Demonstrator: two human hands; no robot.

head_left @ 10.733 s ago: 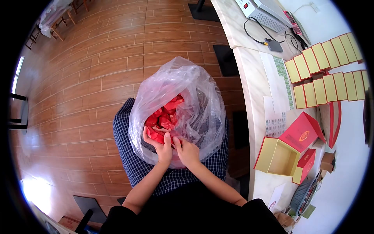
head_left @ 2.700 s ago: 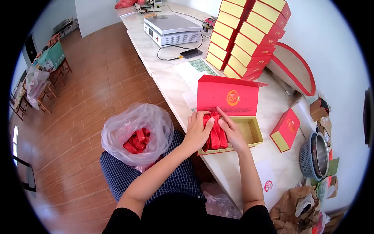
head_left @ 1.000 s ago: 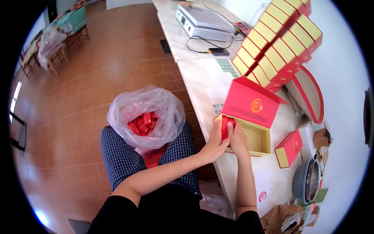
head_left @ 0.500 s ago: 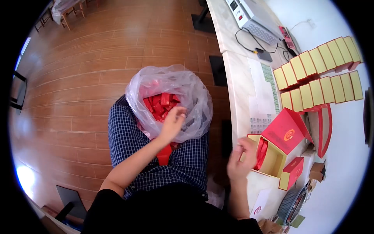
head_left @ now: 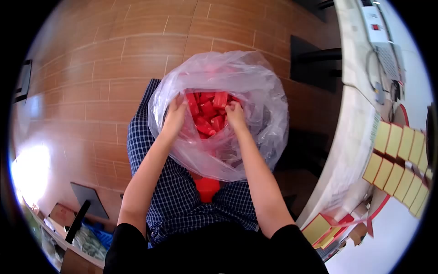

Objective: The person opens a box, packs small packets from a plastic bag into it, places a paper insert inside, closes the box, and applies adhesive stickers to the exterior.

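A translucent plastic bag (head_left: 219,75) rests wide-mouthed on my lap, with many small red packets (head_left: 208,109) heaped inside. My left hand (head_left: 174,118) reaches in at the bag's left side, fingers stretched out beside the packets, its fingertips partly hidden against the plastic. At the right edge of the heap, my right hand (head_left: 235,115) has its fingers curled on a red packet. Below the bag, a red piece (head_left: 207,189) lies between my legs.
To the right runs a pale table (head_left: 351,118). On it stand rows of yellow-sided boxes (head_left: 396,178), an open red-and-yellow box (head_left: 318,228) and a white appliance (head_left: 378,27). Dark stand bases (head_left: 315,64) sit on the brown floor (head_left: 137,50).
My right hand has left the open box on the table and entered the bag. My left hand has shifted to the bag's left side. The view has turned toward the bag.
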